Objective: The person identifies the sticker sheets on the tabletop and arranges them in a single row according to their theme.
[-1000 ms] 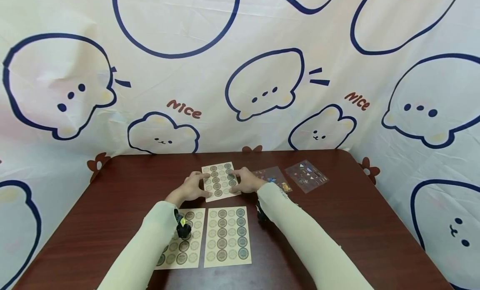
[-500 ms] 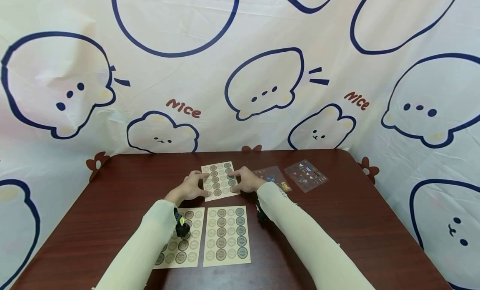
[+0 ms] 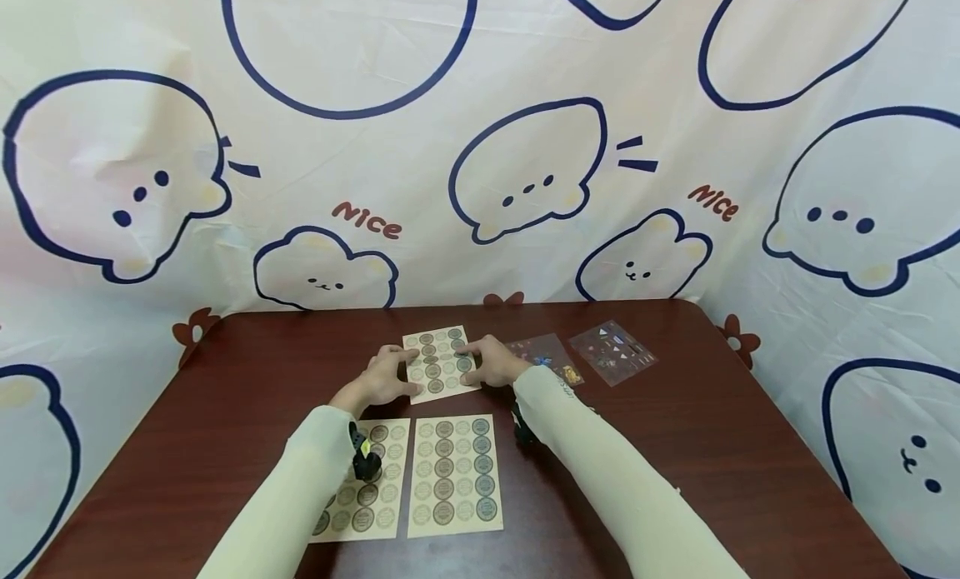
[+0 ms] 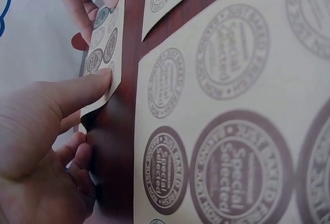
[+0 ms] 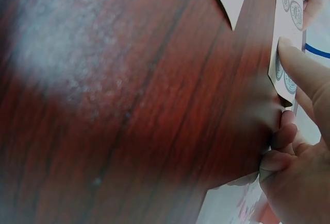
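Observation:
A cream sheet of round "Just Baked" stickers [image 3: 442,361] lies slightly tilted toward the back of the table. My left hand [image 3: 381,376] holds its left edge, thumb on the printed face and other fingers curled at the edge. From the other side my right hand [image 3: 493,362] grips the right edge; its thumb [image 5: 301,69] presses the face near a corner. In both wrist views the sheet's near edge stands a little off the tabletop. Some of its stickers are covered by the fingers.
Two more sticker sheets lie nearer: a right one [image 3: 455,479] and a left one [image 3: 386,508], partly hidden by my left sleeve. Two clear plastic sheets with small coloured pictures, one [image 3: 551,348] partly behind my right hand and another [image 3: 613,351], lie right on the brown table [image 3: 697,446].
Both hands keep their hold on the sticker sheet, with hardly any movement. The view shifts very slightly.

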`<state>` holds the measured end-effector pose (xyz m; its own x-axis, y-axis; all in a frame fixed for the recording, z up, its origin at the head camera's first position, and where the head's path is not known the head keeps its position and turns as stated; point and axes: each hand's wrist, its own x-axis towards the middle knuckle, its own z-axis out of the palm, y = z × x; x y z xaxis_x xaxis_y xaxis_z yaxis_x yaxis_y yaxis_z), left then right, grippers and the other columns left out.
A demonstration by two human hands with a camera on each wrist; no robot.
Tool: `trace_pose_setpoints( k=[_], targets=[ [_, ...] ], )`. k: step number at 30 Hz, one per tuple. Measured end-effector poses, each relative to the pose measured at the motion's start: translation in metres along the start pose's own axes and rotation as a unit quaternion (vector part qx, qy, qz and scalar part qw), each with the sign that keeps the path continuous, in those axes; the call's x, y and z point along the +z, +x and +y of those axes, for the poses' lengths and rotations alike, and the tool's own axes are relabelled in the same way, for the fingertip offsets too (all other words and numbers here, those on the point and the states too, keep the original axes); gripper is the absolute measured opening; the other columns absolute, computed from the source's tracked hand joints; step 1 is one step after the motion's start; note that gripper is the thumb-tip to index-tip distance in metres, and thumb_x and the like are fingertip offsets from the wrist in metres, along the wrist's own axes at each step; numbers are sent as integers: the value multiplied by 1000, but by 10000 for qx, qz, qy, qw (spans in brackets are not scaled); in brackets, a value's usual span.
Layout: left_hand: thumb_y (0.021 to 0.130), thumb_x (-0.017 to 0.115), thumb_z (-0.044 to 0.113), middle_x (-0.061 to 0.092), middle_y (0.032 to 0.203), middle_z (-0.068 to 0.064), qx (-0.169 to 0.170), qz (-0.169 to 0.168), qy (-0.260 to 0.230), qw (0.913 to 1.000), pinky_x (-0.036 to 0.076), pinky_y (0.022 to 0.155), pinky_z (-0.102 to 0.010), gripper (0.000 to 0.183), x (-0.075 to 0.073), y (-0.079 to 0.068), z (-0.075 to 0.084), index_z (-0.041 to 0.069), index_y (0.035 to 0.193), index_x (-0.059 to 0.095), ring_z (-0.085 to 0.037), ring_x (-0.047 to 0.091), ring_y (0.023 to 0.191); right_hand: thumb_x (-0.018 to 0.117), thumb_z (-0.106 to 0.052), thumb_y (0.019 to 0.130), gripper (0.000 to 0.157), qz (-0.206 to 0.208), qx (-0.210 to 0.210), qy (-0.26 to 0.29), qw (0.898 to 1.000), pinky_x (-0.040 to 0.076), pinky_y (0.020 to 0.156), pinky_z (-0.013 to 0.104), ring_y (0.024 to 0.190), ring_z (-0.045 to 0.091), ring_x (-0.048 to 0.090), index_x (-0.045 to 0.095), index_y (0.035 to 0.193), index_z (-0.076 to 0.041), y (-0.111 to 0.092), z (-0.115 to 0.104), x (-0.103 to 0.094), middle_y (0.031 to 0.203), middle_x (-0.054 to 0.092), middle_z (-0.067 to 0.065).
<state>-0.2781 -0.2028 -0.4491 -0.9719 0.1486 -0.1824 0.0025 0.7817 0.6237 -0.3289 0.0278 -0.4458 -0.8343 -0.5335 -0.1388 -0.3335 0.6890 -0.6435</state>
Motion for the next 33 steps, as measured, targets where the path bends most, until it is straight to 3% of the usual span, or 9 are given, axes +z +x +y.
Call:
trace_pose_setpoints(
  k=[4, 9, 12, 18, 24, 29, 33],
  targets=[
    [92, 74, 18, 28, 153, -26, -41, 8, -47, 10000, 34, 113, -60, 71, 0, -1, -1, 10, 155, 41, -44, 33, 138, 77, -15, 91, 56, 18, -27, -52, 10000, 48, 100, 34, 107, 20, 60, 58, 143, -9, 1, 0, 1, 127, 61, 14],
    [92, 74, 17, 40, 144, -25, -64, -21, -79, 9999, 37, 111, -57, 71, -1, -1, -1, 11, 155, 42, -41, 38, 133, 76, -15, 91, 58, -24, -155, -82, 9998, 45, 79, 27, 83, 14, 58, 55, 145, -7, -1, -1, 0, 105, 68, 11],
    [92, 74, 17, 45, 138, -24, -22, -34, -19, 10000, 39, 107, -55, 70, -1, -2, 0, 9, 154, 42, -38, 41, 126, 76, -16, 91, 58, -15, -126, -112, 9999, 42, 74, 25, 74, 13, 53, 55, 145, -7, 0, 0, 1, 95, 66, 11],
    [93, 73, 17, 49, 131, -23, 65, -7, 62, 10000, 41, 102, -53, 69, -1, -1, 1, 7, 154, 42, -35, 44, 117, 75, -14, 92, 57, 37, 25, -72, 10000, 42, 75, 27, 74, 14, 52, 56, 145, -9, -1, -4, 1, 94, 67, 12],
    [93, 73, 16, 50, 136, -26, 142, 21, 207, 9997, 37, 110, -59, 70, 0, 0, 1, 5, 154, 41, -44, 43, 128, 74, -14, 93, 58, -3, 176, -17, 9998, 45, 80, 26, 88, 14, 60, 54, 147, -12, 1, -4, 3, 105, 70, 9],
    [93, 74, 16, 52, 139, -26, 206, 33, 171, 9996, 34, 114, -61, 71, 0, 1, 1, 4, 154, 41, -48, 39, 135, 75, -15, 92, 57, 93, 202, -111, 9997, 44, 79, 27, 88, 16, 59, 56, 145, -13, 2, -3, 4, 101, 68, 9],
    [93, 74, 15, 53, 140, -26, 201, 40, 192, 9996, 33, 114, -61, 71, 1, 2, -1, 4, 154, 41, -48, 38, 136, 75, -15, 92, 56, 127, 238, -97, 9996, 48, 86, 30, 93, 18, 60, 57, 145, -13, 2, -3, 5, 107, 68, 10]
  ],
)
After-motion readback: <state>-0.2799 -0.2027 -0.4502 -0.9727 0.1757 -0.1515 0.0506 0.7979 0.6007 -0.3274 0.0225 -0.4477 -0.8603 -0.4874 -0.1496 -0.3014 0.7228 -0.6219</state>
